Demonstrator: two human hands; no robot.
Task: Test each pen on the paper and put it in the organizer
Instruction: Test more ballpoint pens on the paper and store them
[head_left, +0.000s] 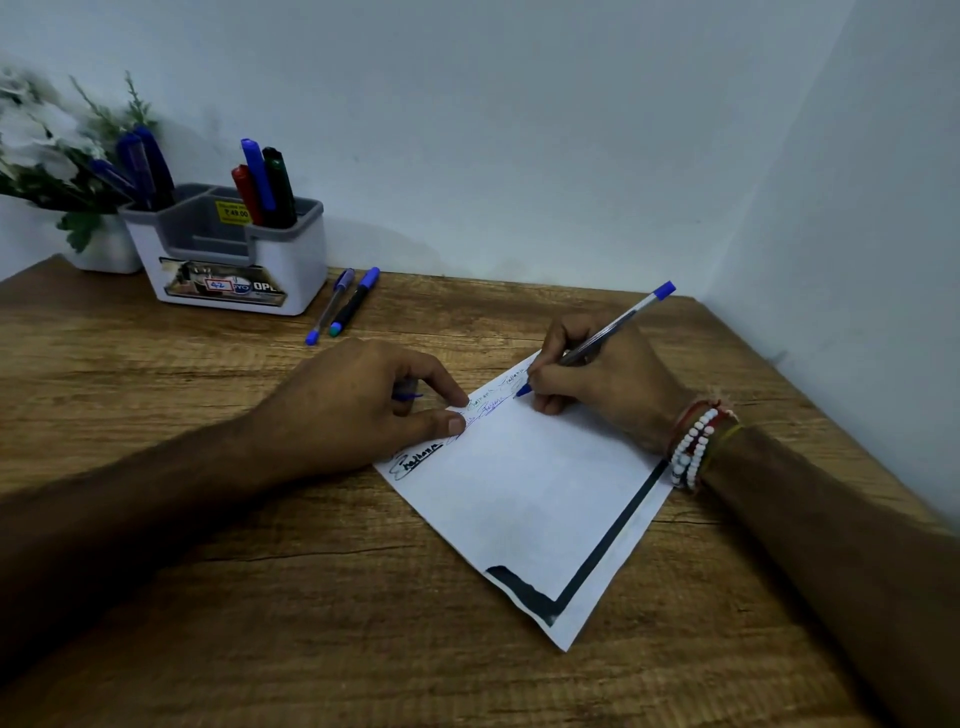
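**On the bench, a blue pen is under test**

At the far edge of the paper (530, 499), the tip of a clear-barrelled blue pen (613, 332) is pressed to the sheet among the scribbles already there. The pen is pinched in the right hand (587, 374), whose fingers are curled round the lower barrel. The sheet's left edge is held down by the thumb and forefinger of the left hand (374, 405). A small blue piece (410, 396), possibly a cap, is glimpsed beneath its bent fingers, but whether it is gripped cannot be told.

The organizer (228, 260) stands well apart at the back left of the bench (208, 597), with several pens (262, 179) upright in it. Two more pens (355, 301) lie just beside it on the wood and are judged untested.

Because the tip sits so near the sheet's edge, a long stroke could be carried onto the bare bench. Should the left hand's pressure be eased mid-stroke, the paper could be dragged askew. When the pen is taken to the organizer, the two loose pens could be brushed and set rolling. If no cap is refitted, the ink may be left to dry.
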